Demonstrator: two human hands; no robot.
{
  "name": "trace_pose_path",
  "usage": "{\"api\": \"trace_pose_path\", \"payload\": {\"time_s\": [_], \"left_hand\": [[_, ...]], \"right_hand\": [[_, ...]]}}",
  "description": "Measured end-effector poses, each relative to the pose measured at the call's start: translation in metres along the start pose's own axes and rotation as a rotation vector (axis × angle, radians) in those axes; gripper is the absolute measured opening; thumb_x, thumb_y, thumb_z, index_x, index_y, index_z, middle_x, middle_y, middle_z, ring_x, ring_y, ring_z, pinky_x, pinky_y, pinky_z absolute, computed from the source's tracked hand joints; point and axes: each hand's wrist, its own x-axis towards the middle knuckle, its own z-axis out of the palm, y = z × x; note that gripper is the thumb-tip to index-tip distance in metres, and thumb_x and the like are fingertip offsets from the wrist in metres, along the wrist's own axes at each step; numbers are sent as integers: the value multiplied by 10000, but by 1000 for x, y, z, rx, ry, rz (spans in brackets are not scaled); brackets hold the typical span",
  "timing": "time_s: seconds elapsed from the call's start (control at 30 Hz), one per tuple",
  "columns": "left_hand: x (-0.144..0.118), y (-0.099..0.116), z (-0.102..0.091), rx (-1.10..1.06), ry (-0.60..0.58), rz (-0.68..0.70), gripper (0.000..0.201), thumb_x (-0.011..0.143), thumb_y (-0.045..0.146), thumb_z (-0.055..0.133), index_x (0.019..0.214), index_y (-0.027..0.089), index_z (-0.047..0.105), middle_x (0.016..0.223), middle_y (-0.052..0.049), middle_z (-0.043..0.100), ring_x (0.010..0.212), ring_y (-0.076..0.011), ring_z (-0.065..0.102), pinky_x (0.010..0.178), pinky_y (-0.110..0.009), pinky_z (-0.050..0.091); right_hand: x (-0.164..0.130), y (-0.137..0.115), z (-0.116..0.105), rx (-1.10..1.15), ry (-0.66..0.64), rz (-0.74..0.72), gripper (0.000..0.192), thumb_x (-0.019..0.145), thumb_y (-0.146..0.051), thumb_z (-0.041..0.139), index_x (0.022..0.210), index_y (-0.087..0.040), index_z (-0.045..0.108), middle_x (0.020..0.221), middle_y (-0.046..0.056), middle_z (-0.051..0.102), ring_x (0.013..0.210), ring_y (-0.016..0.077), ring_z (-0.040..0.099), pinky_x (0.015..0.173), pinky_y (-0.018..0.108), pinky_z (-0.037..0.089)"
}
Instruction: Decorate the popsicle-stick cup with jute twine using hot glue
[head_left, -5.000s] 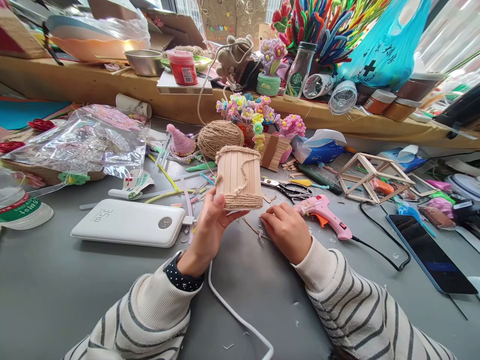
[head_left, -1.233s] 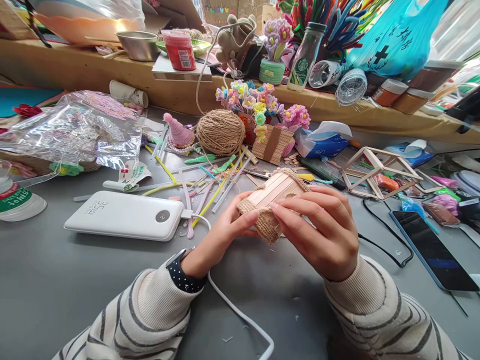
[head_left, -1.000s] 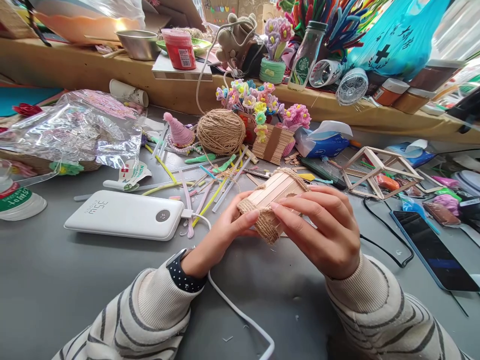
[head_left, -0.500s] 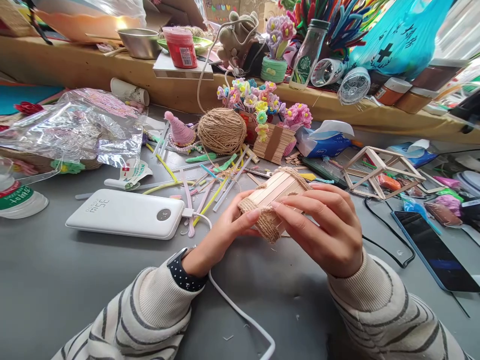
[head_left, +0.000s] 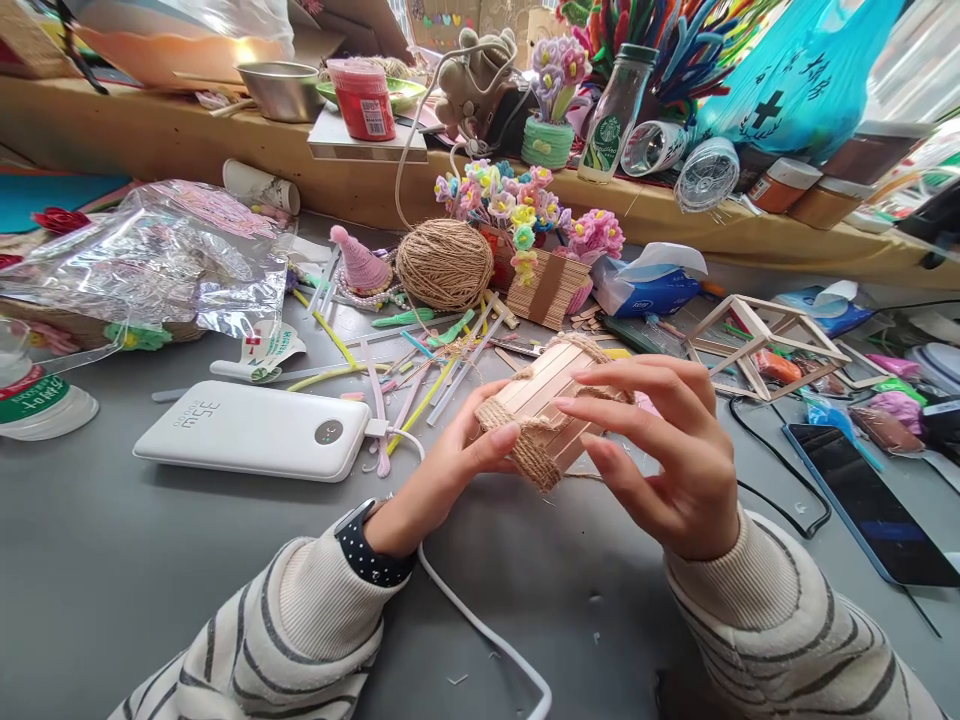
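Left hand (head_left: 442,480) grips the stick-and-twine pot (head_left: 541,400) by its twine-wrapped end, tilted just above the grey table (head_left: 112,560) — right hand (head_left: 667,460) fingers spread loose over its side, fingertips touching, not clamped — twine ball (head_left: 444,264) behind.

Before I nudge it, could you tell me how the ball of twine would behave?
The ball of twine is round, so it would probably roll. It looks like wound fibre, so likely light and rough rather than slippery.
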Motion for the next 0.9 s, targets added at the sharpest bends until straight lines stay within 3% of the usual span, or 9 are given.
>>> {"api": "trace_pose_path", "payload": {"time_s": [0.13,0.23,0.4,0.9], "left_hand": [[-1,0,2,-43,31,13,550,718,471,641,1195,262,464,1218,-34,539,1062,-275,532,696,-302,521],[-1,0,2,-69,14,8,525,711,443,652,1182,287,480,1216,5,548,1106,-278,518,740,-303,516],[1,0,-1,-71,-8,-2,522,709,435,657,1178,290,480,1198,7,560,1107,-278,524,761,-309,520],[1,-1,-1,-43,-40,-12,613,711,491,641,1228,258,408,1292,-65,473,1141,-316,484,752,-354,534]], "right_hand": [[-3,2,1,137,-69,98,492,927,-440,226,987,-257,679,1298,34,494,1211,250,390,1049,513,279],[-7,3,5,174,-87,135,604,915,-513,137,979,-281,691,1365,0,435,1264,258,335,1088,526,205],[-8,4,8,172,-95,149,687,885,-584,76,974,-306,698,1381,-18,422,1280,261,322,1091,527,212],[-8,8,8,181,-82,119,688,878,-599,88,955,-312,708,1358,-7,453,1251,262,360,1077,519,259]]}}
